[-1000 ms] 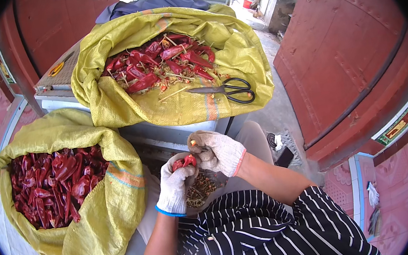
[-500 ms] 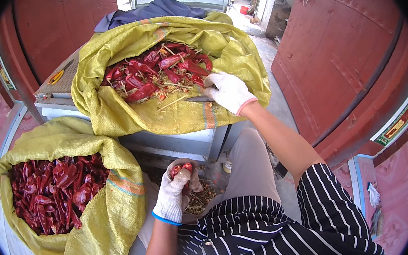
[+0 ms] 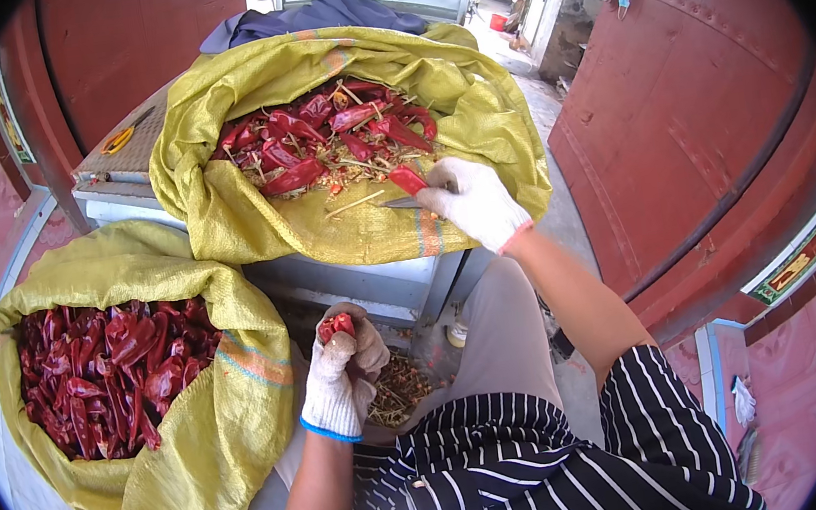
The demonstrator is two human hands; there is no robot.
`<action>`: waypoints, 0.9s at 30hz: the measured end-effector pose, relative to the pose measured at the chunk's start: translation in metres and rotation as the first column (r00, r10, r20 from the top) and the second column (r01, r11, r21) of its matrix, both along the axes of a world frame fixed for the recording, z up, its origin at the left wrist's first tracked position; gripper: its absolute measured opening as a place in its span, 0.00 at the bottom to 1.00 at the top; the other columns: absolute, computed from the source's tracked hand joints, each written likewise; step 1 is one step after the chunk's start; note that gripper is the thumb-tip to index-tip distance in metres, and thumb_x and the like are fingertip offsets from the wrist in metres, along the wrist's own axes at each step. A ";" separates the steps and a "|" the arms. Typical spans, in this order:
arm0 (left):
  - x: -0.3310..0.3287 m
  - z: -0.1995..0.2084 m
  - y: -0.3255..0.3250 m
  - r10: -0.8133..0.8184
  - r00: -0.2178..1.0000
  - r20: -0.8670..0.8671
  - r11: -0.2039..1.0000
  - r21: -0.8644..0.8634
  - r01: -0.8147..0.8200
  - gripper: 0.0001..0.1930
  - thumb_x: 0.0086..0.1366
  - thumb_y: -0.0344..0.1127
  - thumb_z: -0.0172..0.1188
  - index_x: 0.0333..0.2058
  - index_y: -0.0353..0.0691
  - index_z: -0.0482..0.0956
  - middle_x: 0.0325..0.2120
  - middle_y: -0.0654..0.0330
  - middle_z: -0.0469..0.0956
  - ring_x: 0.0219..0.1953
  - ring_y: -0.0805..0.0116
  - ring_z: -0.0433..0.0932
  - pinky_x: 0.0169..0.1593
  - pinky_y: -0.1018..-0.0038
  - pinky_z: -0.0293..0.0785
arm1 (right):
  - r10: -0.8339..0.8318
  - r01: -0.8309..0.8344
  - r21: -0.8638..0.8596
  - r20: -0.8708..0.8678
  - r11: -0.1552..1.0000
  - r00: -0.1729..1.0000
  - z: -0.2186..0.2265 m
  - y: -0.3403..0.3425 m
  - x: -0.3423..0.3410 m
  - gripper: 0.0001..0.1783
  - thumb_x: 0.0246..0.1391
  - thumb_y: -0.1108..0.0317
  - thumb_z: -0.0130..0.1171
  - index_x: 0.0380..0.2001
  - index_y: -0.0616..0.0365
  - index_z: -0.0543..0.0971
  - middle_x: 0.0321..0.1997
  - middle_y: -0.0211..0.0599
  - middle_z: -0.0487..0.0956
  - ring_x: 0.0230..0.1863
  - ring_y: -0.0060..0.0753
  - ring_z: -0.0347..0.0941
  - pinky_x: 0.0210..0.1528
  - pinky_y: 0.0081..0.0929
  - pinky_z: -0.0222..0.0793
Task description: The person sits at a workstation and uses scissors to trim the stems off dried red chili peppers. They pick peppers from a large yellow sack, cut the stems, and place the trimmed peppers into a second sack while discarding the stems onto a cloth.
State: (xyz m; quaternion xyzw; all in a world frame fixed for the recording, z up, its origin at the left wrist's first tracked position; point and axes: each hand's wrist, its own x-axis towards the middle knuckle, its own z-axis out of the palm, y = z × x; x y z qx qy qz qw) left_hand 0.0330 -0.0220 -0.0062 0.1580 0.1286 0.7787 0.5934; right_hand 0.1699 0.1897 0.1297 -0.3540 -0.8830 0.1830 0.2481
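Note:
My right hand, in a white knit glove, is closed at the front edge of the upper yellow woven sack. A red dried chili pepper sticks out from its fingers. Below the pepper a grey pointed blade comes out of the same hand; its handle is hidden. Behind lie more red chili peppers among loose seeds and stem bits. Lower down, my gloved left hand is closed around red chili peppers, their ends showing above the thumb.
A second yellow sack, full of stemless chili peppers, stands at lower left. The upper sack rests on a raised surface, with a yellow-handled tool to its left. Stem scraps lie below my left hand. Red doors flank the passage.
My right hand has picked up a red chili pepper and drawn slightly toward me, the blade still in it. My left hand has tilted a little, still gripping its peppers.

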 end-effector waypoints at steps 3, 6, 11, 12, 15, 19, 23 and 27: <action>-0.001 -0.002 0.001 0.013 1.000 0.013 1.000 -0.007 -0.013 0.21 0.56 0.36 0.72 0.46 0.41 0.76 0.22 0.67 0.66 0.22 0.75 0.63 0.28 0.76 0.59 | 0.063 -0.074 -0.089 -0.116 0.993 0.991 -0.014 -0.056 0.009 0.15 0.52 0.59 0.67 0.36 0.60 0.82 0.34 0.51 0.83 0.35 0.51 0.80 0.40 0.39 0.75; 0.001 -0.004 0.005 0.018 1.000 -0.005 0.999 0.040 -0.018 0.23 0.55 0.32 0.71 0.50 0.40 0.75 0.24 0.65 0.70 0.23 0.74 0.66 0.28 0.77 0.61 | 0.163 -0.186 -0.132 -0.163 0.974 0.973 -0.034 -0.104 0.010 0.12 0.50 0.65 0.70 0.28 0.62 0.78 0.26 0.42 0.78 0.27 0.33 0.76 0.32 0.31 0.72; 0.001 0.003 0.004 0.095 0.984 -0.148 0.981 -0.152 -0.118 0.26 0.54 0.24 0.68 0.53 0.37 0.75 0.36 0.61 0.78 0.33 0.71 0.79 0.37 0.77 0.78 | 0.340 -0.326 0.116 -0.121 0.938 0.933 -0.069 -0.128 0.002 0.14 0.51 0.58 0.68 0.29 0.54 0.76 0.30 0.41 0.78 0.29 0.50 0.78 0.31 0.43 0.74; 0.001 0.003 0.005 0.097 0.980 -0.172 0.982 -0.144 -0.122 0.26 0.53 0.24 0.68 0.53 0.36 0.75 0.37 0.61 0.79 0.34 0.71 0.80 0.39 0.76 0.80 | 0.368 -0.351 0.165 -0.083 0.922 0.926 -0.072 -0.128 0.001 0.14 0.51 0.57 0.67 0.29 0.54 0.76 0.31 0.41 0.77 0.29 0.49 0.78 0.30 0.42 0.75; 0.004 -0.001 0.004 0.146 0.964 -0.222 0.966 -0.179 -0.188 0.25 0.53 0.21 0.68 0.52 0.34 0.75 0.39 0.59 0.80 0.36 0.70 0.82 0.41 0.74 0.82 | 0.382 -0.389 0.178 0.075 0.904 0.921 -0.071 -0.121 -0.001 0.15 0.52 0.56 0.66 0.29 0.56 0.77 0.29 0.40 0.77 0.29 0.50 0.77 0.32 0.41 0.75; -0.002 -0.011 0.001 0.150 0.956 -0.253 0.954 -0.219 -0.207 0.24 0.53 0.20 0.67 0.50 0.33 0.75 0.36 0.59 0.81 0.34 0.70 0.82 0.40 0.73 0.82 | 0.526 -0.558 0.175 0.195 0.811 0.827 -0.048 -0.109 0.005 0.20 0.51 0.49 0.67 0.30 0.56 0.79 0.32 0.39 0.78 0.34 0.48 0.78 0.36 0.39 0.75; -0.003 -0.015 0.000 0.139 0.956 -0.259 0.954 -0.224 -0.200 0.23 0.53 0.20 0.66 0.50 0.32 0.75 0.33 0.60 0.81 0.33 0.71 0.81 0.37 0.75 0.80 | 0.397 -0.394 0.147 0.010 0.907 0.918 -0.034 -0.105 0.005 0.15 0.52 0.56 0.67 0.37 0.55 0.82 0.37 0.38 0.81 0.38 0.46 0.80 0.40 0.38 0.76; -0.002 -0.018 0.004 0.150 0.834 -0.531 0.942 -0.179 -0.283 0.23 0.50 0.20 0.66 0.48 0.31 0.77 0.35 0.61 0.82 0.34 0.76 0.79 0.40 0.78 0.77 | 0.544 -0.531 0.274 0.034 0.802 0.838 -0.035 -0.100 -0.006 0.13 0.54 0.60 0.65 0.39 0.55 0.83 0.36 0.39 0.80 0.37 0.46 0.80 0.39 0.38 0.76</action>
